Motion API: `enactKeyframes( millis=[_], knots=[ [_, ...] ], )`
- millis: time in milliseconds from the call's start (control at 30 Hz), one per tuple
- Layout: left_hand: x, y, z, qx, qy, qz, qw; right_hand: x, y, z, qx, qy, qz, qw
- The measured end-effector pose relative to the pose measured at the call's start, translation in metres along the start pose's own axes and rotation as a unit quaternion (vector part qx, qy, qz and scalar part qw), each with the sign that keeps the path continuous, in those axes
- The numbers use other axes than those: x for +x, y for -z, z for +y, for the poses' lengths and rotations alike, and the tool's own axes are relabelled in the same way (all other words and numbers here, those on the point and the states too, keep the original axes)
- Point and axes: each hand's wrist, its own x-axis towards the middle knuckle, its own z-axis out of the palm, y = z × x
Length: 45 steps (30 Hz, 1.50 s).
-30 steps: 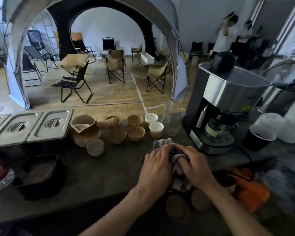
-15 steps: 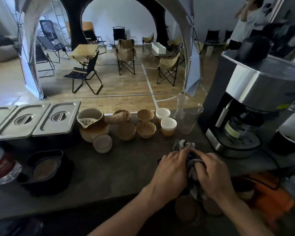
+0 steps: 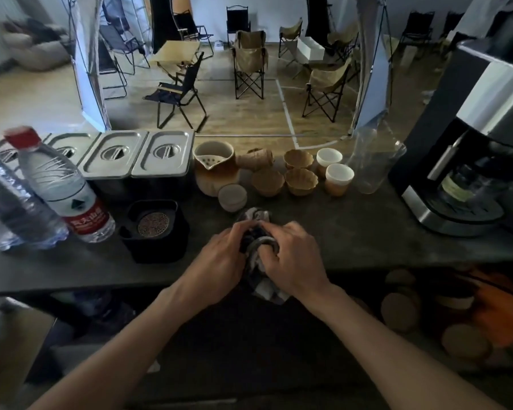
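Note:
A dark-and-white checked cloth (image 3: 255, 216) lies bunched at the front edge of the dark counter (image 3: 353, 232), part of it hanging over the edge. My left hand (image 3: 219, 263) grips the cloth from the left with curled fingers. My right hand (image 3: 293, 258) grips it from the right, fingers curled over a small dark round object wrapped in the cloth. What that object is stays hidden by the cloth and my fingers.
Behind the hands stand a ceramic pitcher (image 3: 215, 167), several tan cups (image 3: 301, 180), two white-lined cups (image 3: 338, 177) and a clear jug (image 3: 373, 161). A coffee machine (image 3: 471, 161) stands right. Water bottles (image 3: 62, 187), a black tray (image 3: 154, 229) and steel lidded pans (image 3: 137, 155) stand left.
The view has swung left and down, bringing the water bottles into sight. Both hands keep hold of the cloth and have shifted left along the counter's front edge.

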Motion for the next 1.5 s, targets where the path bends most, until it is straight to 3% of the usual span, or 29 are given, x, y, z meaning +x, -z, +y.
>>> enactKeyframes(
  millis=[233,433,600,767,967,1500],
  knots=[
    [-0.051,0.029,-0.018,0.008,0.042,0.044,0.998,-0.005,-0.029,-0.046,0.039,0.06,-0.011,0.997],
    [-0.071,0.018,-0.007,0.02,0.075,0.08,0.994,-0.022,-0.017,-0.043,0.089,0.099,-0.032,0.991],
    [-0.025,-0.005,0.034,-0.013,0.046,0.072,0.996,-0.026,0.031,0.005,0.083,0.037,-0.029,0.995],
    [0.08,-0.06,0.104,-0.048,-0.049,0.039,0.997,-0.003,0.107,0.097,0.023,-0.052,0.033,0.998],
    [0.147,-0.132,0.139,0.044,-0.103,-0.045,0.993,-0.002,0.134,0.18,-0.033,-0.083,0.019,0.996],
    [0.096,-0.126,0.107,0.039,-0.128,-0.036,0.99,-0.039,0.108,0.161,0.026,-0.089,0.05,0.994]
  ],
)
